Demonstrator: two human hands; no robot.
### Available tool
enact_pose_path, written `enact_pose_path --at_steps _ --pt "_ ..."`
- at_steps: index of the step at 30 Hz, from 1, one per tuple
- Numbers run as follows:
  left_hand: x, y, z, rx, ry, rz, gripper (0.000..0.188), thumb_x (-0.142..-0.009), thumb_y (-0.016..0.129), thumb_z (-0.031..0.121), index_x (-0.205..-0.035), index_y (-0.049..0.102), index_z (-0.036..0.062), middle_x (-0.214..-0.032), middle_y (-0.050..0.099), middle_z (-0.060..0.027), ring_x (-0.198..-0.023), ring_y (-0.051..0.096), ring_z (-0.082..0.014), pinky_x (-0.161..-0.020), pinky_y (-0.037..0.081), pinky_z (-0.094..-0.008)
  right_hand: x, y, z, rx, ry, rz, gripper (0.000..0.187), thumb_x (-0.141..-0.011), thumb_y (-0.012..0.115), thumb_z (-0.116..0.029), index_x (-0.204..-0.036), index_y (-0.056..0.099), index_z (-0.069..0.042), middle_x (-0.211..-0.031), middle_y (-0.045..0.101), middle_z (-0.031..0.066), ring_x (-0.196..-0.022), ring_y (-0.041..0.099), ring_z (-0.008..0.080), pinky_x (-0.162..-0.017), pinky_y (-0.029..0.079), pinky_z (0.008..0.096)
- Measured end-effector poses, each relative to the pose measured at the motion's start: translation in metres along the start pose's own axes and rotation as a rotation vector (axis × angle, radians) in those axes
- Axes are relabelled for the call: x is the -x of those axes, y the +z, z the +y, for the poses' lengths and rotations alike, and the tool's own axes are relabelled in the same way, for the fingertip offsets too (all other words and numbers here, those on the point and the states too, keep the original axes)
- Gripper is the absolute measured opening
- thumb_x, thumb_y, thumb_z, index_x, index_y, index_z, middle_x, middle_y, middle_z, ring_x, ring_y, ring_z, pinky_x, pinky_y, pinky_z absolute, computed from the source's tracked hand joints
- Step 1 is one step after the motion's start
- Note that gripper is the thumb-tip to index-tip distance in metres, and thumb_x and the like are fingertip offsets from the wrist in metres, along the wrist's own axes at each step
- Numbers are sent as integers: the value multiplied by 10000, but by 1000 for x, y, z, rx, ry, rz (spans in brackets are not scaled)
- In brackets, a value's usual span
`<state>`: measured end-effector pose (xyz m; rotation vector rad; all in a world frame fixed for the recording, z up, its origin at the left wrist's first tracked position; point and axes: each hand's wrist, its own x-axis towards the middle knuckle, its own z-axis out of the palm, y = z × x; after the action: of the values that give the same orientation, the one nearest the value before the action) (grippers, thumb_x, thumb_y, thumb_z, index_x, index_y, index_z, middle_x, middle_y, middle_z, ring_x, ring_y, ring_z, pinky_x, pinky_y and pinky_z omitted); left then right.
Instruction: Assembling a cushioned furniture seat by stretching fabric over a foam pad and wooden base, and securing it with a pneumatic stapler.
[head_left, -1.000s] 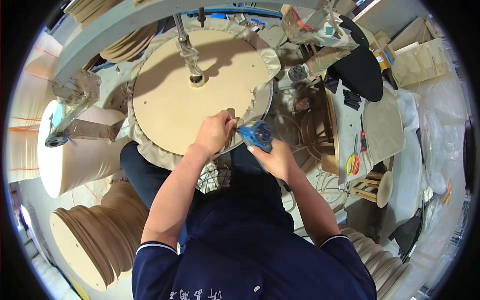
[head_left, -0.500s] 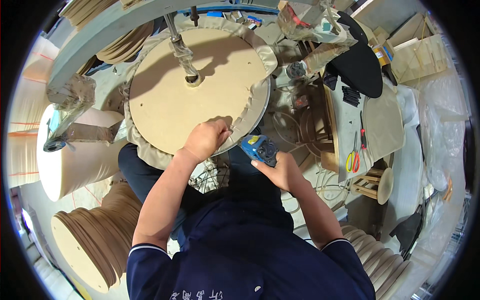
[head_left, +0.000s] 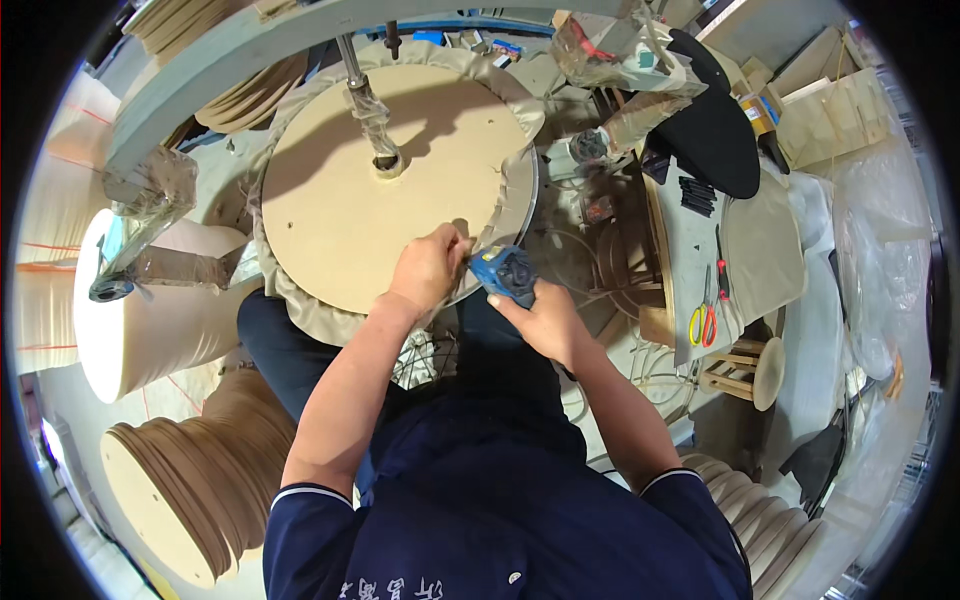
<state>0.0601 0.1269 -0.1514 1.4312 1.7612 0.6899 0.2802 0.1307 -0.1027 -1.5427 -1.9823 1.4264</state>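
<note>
A round pale wooden board [head_left: 330, 225] lies before me, with beige fabric [head_left: 318, 318] gathered over its rim. My left hand [head_left: 425, 270] is closed at the board's near right edge, thumb and fingers pinching the fabric there. In my right hand [head_left: 548, 322] is a blue staple gun [head_left: 507, 273], its grip wrapped by my fingers. The tool's front end is right beside my left fingertips, over the fabric edge; whether it touches the fabric I cannot tell. A metal rod [head_left: 368, 115] wrapped in plastic film comes down to the board's middle.
On the right, a side table [head_left: 690, 270] bears scissors [head_left: 703, 325], a red-handled screwdriver [head_left: 722, 280] and black strips [head_left: 697, 196]. Stacked round boards [head_left: 160, 500] stand lower left, beside a large white roll [head_left: 150, 340]. A grey curved frame [head_left: 200, 80] arches over the upper left.
My left hand has moved slightly up and right along the rim. The staple gun in my right hand has come up and left, closer to the left fingers. The board has shifted slightly.
</note>
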Motion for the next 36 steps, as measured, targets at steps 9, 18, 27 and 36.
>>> enact_pose_path --at_steps 9,18,27,36 --pt "21 -27 -5 -228 416 -287 353 -1010 578 196 -1346 614 95 -1083 721 -181 -1024 675 -397 -896 534 -475 28 -26 23 -171 174 4 279 -960 745 -314 -962 677 -43 -607 567 -4 -487 521 95 -481 409 296" --pt "3 -19 -9 -196 241 -157 208 -971 678 261 -960 669 54 -872 716 -165 -831 686 -378 -755 539 -463 30 -18 6 44 130 -95 445 -917 772 -359 -1169 710 3 -999 764 201 -983 750 319 -856 553 387" --pt "-7 -5 -12 -100 218 -43 238 -938 760 264 -920 688 38 -770 694 -160 -689 664 -341 -652 527 -419 11 -1 -2 81 48 -34 417 -913 774 -353 -1129 719 -1 -926 749 200 -896 715 296 -822 553 388" --pt "10 2 11 -90 190 -9 231 -1004 632 254 -1150 661 77 -997 728 -197 -934 692 -412 -820 542 -497 9 -16 19 -58 19 56 362 -937 755 -332 -1070 695 -1 -797 687 139 -727 669 255 -690 518 366"
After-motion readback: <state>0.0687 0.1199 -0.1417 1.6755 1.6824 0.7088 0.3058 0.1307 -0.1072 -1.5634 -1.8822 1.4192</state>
